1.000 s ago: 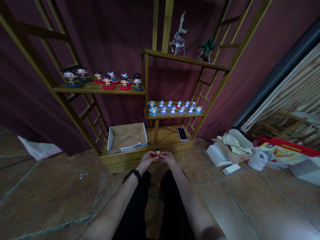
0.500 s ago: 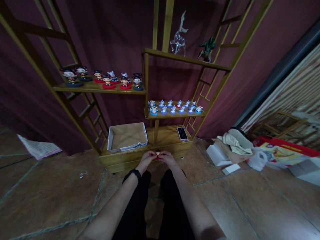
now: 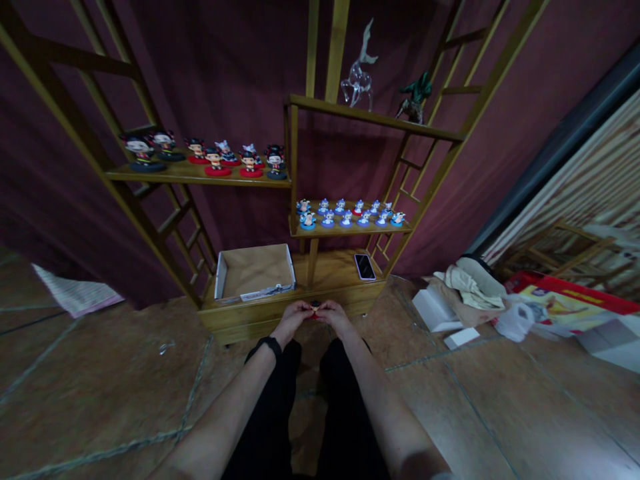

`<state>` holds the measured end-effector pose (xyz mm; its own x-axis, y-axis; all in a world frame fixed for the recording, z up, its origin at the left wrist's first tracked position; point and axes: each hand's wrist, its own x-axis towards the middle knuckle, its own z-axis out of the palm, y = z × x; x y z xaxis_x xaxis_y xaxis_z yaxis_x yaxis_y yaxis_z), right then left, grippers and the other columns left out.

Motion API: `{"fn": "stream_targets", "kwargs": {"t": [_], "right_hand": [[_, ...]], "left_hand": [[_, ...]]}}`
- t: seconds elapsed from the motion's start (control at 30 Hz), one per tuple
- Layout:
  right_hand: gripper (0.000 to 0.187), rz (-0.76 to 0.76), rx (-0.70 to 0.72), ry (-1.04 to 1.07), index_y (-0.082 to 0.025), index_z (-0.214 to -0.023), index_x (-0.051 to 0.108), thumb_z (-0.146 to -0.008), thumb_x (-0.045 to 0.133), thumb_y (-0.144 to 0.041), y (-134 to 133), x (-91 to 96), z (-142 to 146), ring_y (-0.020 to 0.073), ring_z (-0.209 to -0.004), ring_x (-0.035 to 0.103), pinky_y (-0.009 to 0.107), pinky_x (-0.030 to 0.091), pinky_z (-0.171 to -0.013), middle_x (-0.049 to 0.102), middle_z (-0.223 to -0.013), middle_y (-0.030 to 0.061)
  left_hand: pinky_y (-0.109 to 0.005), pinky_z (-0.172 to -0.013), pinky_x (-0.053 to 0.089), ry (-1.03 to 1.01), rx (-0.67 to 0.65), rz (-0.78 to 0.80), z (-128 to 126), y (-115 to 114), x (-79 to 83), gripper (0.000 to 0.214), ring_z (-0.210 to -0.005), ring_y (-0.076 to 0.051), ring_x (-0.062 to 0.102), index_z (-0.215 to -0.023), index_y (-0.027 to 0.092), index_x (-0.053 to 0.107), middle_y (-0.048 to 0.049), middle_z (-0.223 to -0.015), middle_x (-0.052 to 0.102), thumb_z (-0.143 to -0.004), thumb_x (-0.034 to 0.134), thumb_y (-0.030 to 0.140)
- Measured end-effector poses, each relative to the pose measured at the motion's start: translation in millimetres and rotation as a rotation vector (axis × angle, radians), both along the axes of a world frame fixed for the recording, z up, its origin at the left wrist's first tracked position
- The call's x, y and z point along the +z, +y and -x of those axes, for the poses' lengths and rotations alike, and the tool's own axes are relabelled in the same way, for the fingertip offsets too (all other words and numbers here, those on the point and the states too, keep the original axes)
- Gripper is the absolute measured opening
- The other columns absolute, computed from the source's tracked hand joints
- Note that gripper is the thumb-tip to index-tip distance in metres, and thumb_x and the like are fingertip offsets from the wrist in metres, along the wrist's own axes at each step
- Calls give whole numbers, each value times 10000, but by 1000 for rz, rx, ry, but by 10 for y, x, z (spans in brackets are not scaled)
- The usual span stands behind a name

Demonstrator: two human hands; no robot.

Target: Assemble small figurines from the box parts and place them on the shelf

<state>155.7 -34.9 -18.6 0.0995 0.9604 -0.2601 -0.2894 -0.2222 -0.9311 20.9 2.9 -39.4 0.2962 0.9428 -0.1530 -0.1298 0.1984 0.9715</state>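
Note:
A small figurine (image 3: 315, 307) with dark hair and a red base is pinched between both my hands, in front of the cabinet's lower edge. My left hand (image 3: 295, 318) grips it from the left, and my right hand (image 3: 334, 317) from the right; the fingers cover most of it. Similar red-based figurines (image 3: 217, 163) stand on the upper left shelf, beside larger dark-based figurines (image 3: 142, 153). Several small blue and purple figurines (image 3: 346, 219) fill the lower right shelf in two rows.
An open shallow cardboard box (image 3: 256, 270) and a phone (image 3: 365, 267) lie on the cabinet top (image 3: 327, 267). A clear deer ornament (image 3: 357, 83) and a green statuette (image 3: 415, 98) stand on the high shelf. White boxes (image 3: 436, 310), cloth (image 3: 469, 285) and a red package (image 3: 565, 303) lie on the right floor.
The figurine has turned slightly between my fingers, so its face shows less clearly. Both hands stay in nearly the same place.

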Motion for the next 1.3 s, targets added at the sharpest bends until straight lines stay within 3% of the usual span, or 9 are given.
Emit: {"fn": "stream_targets", "kwargs": {"t": [0.27, 0.53, 0.97, 1.3], "right_hand": [[264, 11, -11, 134, -162, -566, 574, -427, 772, -269, 19, 2, 14, 129, -628, 598, 307, 491, -682, 644, -675, -3], [251, -3, -2, 135, -161, -587, 594, -457, 773, -278, 13, -8, 6, 132, -661, 606, 312, 498, -702, 656, -706, 10], [293, 14, -17, 124, -170, -630, 578, -448, 782, -273, 12, 0, 2, 130, -655, 613, 296, 497, -678, 663, -705, 1], [283, 33, -16, 116, -170, -665, 588, -472, 774, -260, 30, -22, 9, 131, -644, 614, 297, 498, -675, 653, -691, 1]], "left_hand": [[-271, -676, 477, -162, 3, 108, 6, 1, 32, 266, -676, -145, 617, -715, 144, 606, -35, -725, 666, -506, 761, 196], [-284, -683, 497, -226, 58, 194, 17, -57, 133, 359, -717, -156, 635, -865, 155, 573, -45, -818, 677, -551, 737, 101], [-261, -666, 497, -210, 18, 197, 55, -12, 69, 328, -698, -139, 632, -841, 147, 600, -33, -770, 666, -554, 756, 123], [-258, -662, 486, -166, -3, 211, 46, -32, 133, 228, -655, -137, 626, -722, 133, 623, -49, -729, 670, -542, 760, 165]]}}
